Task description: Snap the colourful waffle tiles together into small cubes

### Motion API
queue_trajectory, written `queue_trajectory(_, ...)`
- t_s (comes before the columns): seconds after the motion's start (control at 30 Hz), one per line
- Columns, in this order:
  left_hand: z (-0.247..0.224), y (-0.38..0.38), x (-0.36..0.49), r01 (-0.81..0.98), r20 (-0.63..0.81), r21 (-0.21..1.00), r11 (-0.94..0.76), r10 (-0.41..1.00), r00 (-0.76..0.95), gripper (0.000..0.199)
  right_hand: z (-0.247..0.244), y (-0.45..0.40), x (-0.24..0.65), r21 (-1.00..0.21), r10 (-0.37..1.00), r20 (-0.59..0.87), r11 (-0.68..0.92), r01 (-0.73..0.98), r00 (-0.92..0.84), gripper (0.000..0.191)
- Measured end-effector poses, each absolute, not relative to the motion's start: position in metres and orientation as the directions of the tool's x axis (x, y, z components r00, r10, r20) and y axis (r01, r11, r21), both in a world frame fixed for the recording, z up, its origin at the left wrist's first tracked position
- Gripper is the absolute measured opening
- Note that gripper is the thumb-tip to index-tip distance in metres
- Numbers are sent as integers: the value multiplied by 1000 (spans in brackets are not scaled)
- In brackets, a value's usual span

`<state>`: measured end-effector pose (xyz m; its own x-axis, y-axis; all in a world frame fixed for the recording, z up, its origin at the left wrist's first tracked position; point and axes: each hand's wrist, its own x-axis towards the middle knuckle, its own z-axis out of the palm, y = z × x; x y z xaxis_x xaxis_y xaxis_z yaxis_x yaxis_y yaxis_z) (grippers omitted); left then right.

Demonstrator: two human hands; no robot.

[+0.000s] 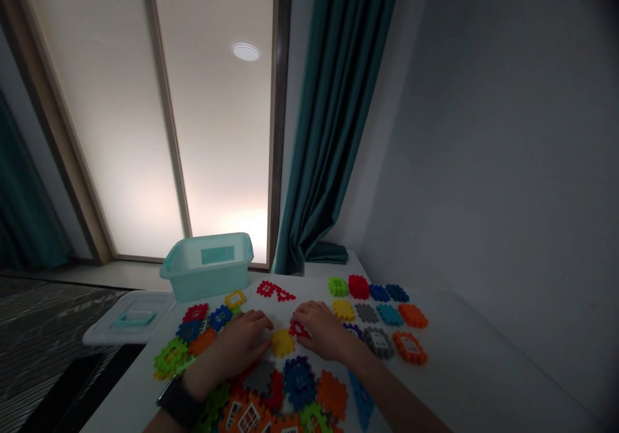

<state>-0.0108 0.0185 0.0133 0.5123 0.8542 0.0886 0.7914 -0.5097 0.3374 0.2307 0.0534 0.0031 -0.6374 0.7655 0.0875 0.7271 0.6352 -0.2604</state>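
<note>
Between my two hands a yellow square piece (283,342) lies on the white table. My left hand (246,339), with a dark watch on its wrist, has its fingers curled at the left edge of that yellow piece. Fingers of my right hand (322,330) close on a red piece (300,331) just right of the yellow one. Below lie a dark blue piece (300,381), an orange piece (332,394) and a grey piece (260,378). Farther back is a joined red pair, a window square and a triangle (285,295).
A teal bin (210,268) stands at the back left, beside its pale lid (130,317). Rows of coloured pieces, including an orange one (410,348), lie on the right. More pieces, one green (171,357), spread at the left. A teal curtain (333,130) hangs behind.
</note>
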Motion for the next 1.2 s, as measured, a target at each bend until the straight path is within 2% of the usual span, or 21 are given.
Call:
queue_trajectory(0.2, 8, 17, -11, 799, 97, 300, -521, 850, 518, 21, -8, 54, 229, -122, 811, 151, 583, 803, -565, 18)
queue_trajectory(0.4, 3, 16, -12, 795, 131, 287, -535, 844, 521, 19, -17, 53, 221, -101, 838, 190, 535, 839, -512, 21)
queue_trajectory(0.67, 3, 15, -13, 810, 222, 288, -511, 858, 463, 31, -1, 48, 227, -180, 822, 239, 560, 809, -516, 26)
queue_trajectory(0.8, 5, 14, -11, 810, 283, 297, -506, 856, 432, 42, 15, 39, 224, -296, 762, 336, 643, 706, -553, 27)
queue_trajectory(0.97, 2, 14, -11, 798, 369, 295, -526, 833, 413, 59, 19, 29, 214, -309, 673, 460, 733, 606, -579, 33)
queue_trajectory(1.2, -1, 16, -13, 807, 416, 301, -509, 831, 368, 51, 19, 23, 212, -313, 643, 506, 758, 572, -575, 35)
